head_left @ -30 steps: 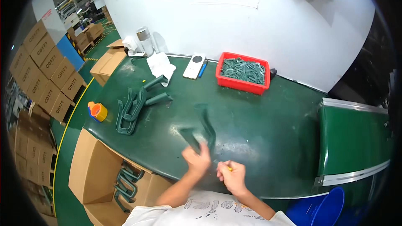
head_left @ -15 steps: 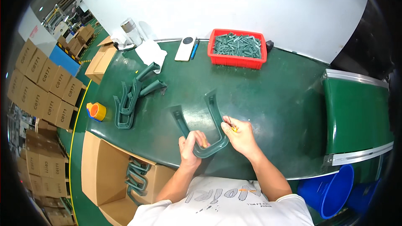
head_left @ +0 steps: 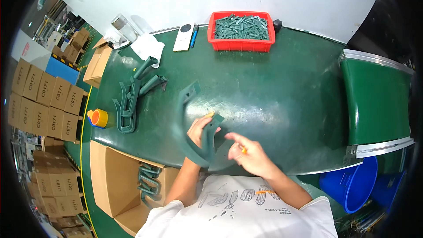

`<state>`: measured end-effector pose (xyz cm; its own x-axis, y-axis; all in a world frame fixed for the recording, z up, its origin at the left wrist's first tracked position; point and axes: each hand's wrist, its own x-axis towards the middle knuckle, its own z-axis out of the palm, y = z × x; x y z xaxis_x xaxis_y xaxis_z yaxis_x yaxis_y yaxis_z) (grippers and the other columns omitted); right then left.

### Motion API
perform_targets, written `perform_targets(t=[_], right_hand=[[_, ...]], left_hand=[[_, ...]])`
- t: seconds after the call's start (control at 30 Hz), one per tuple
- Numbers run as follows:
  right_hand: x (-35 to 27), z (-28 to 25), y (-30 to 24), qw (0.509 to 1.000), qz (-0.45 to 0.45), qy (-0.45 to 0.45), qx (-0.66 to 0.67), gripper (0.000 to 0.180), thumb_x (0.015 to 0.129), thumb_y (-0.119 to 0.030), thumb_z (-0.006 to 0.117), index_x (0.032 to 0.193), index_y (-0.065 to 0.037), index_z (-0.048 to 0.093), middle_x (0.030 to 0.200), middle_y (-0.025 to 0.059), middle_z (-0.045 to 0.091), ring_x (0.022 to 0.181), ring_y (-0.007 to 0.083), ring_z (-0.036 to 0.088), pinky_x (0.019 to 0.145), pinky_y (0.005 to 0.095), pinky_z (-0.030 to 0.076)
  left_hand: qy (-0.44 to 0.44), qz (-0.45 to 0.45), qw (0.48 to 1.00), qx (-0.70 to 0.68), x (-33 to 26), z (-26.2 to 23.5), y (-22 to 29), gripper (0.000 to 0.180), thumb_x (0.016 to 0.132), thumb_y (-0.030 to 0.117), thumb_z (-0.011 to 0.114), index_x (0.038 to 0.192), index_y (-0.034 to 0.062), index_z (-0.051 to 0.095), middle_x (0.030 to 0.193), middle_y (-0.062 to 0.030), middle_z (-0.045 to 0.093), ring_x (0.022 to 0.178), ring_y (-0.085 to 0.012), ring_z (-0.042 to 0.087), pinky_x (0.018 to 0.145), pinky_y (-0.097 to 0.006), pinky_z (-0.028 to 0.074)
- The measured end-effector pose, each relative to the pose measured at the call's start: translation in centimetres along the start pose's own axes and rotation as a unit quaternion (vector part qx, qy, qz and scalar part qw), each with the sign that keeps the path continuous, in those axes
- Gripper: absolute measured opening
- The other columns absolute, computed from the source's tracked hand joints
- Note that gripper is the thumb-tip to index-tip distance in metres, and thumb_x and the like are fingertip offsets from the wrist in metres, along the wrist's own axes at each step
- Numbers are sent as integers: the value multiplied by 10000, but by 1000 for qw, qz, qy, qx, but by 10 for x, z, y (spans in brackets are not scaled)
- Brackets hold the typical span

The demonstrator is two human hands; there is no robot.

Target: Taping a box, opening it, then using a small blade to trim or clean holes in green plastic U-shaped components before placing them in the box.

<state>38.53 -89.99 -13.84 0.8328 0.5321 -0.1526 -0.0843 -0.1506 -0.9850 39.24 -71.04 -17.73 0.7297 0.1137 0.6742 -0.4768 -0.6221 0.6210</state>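
A dark green U-shaped plastic part is lying on the dark green desk. At twelve o'clock a red bin is showing grey-green pieces. At nine o'clock an orange tape roll is glowing beside brown cartons; a blue bucket is sitting at four o'clock.

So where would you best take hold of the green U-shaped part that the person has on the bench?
Probably by one arm of the green U-shaped part, near the bend, coming from the near edge of the bench. The arms are flat, narrow bars that fingers can wrap, and the bend lies nearest the body. The left hand already grips one arm there; the right hand is off it, holding a small orange item.
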Motion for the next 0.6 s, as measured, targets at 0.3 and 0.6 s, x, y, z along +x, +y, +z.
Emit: perform_targets(t=[0.3,0.6], right_hand=[[1,-22,-3,916,-191,146,-321,215,824,-255,643,812,-41,665,652,74,566,588,244,565,514,360,447],[5,-19,-3,900,-235,156,-332,186,763,-230,705,755,-47,675,591,56,547,527,218,538,460,347,423]], left_hand=[[-106,-145,965,-193,-1,-28,29,323,776,60,727,1035,-21,551,980,-131,634,871,-198,612,743,-293,498],[-131,-151,954,-224,-1,-31,32,315,770,72,734,1019,-12,560,965,-130,637,854,-190,603,737,-296,494]])
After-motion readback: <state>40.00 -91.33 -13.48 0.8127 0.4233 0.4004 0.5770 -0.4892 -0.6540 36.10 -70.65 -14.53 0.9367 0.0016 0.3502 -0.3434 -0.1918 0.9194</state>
